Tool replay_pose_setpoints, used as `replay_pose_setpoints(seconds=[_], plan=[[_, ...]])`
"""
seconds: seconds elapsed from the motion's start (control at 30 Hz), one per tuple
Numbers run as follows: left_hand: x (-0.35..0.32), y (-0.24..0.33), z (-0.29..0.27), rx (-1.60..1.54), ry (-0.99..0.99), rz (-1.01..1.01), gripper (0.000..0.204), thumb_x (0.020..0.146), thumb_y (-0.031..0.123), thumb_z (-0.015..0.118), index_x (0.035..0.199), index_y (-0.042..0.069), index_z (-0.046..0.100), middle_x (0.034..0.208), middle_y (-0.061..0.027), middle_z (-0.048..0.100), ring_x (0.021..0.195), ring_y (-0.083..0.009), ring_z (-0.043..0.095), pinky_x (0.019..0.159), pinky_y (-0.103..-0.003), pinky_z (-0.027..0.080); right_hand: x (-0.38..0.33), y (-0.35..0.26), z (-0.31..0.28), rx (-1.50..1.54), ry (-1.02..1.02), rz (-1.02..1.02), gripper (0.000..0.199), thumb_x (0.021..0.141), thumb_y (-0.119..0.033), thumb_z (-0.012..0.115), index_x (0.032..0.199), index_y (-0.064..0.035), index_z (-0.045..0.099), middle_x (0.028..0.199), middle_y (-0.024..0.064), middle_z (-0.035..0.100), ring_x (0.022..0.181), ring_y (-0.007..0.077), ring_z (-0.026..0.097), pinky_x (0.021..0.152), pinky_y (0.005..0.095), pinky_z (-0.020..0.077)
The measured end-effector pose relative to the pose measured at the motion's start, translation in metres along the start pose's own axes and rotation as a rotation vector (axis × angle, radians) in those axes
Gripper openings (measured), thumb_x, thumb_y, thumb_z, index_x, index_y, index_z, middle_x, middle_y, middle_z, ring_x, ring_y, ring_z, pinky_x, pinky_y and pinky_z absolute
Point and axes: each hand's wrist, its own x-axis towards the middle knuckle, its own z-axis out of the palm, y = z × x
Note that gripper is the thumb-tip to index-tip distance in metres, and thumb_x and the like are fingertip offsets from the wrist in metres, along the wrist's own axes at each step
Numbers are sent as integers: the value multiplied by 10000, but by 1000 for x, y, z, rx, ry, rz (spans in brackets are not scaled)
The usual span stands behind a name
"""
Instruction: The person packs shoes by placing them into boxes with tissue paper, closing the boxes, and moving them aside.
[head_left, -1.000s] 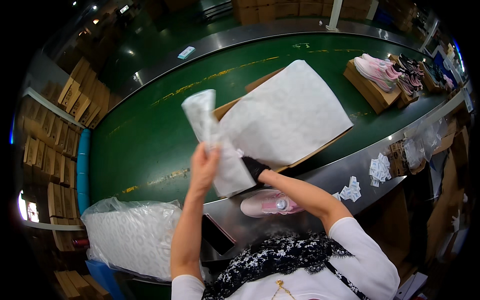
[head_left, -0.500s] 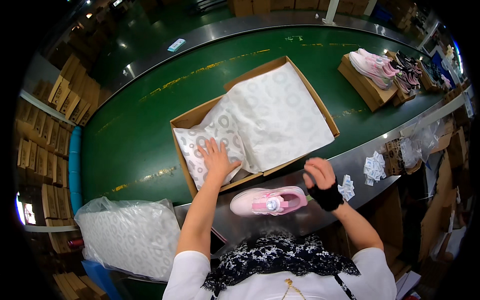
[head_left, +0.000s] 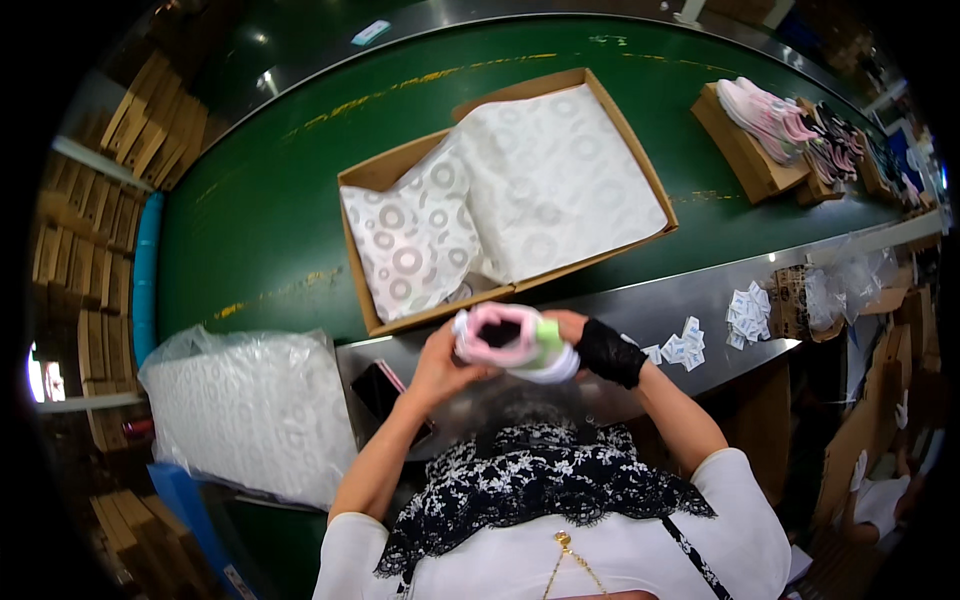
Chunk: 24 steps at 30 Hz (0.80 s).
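1. Both our hands grip one pink shoe [head_left: 510, 342] just below the open cardboard box [head_left: 385, 175]: left hand [head_left: 442, 365] cups its left end, right hand [head_left: 590, 345] its right.
2. We hold its long axis left to right, opening facing up toward the camera; which end is the toe we cannot tell.

You get bright, even overhead light on the cardboard box [head_left: 505, 200]; glare spots lie beyond it, edges around it bend and darken, focus stays sharp.
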Motion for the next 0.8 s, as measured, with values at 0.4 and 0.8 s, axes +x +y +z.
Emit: replay_pose_setpoints(seconds=[0.4,0.8], plan=[[10,36,-65,-339,347,-61,522,600,96,734,1053,-11,499,911,-52,587,784,-125,568,715,-269,464,21,-83,12,540,-8,-24,386,864,-270,467,1145,-7,440,749,68,547,552,109,486,506,238,423],[143,-29,-28,-661,278,-535,409,892,316,424,1143,-4,375,1008,-160,529,887,-264,551,745,-397,484,27,6,8,365,359,207,377,762,-246,643,1039,-13,538,859,60,588,766,93,534,684,233,434]])
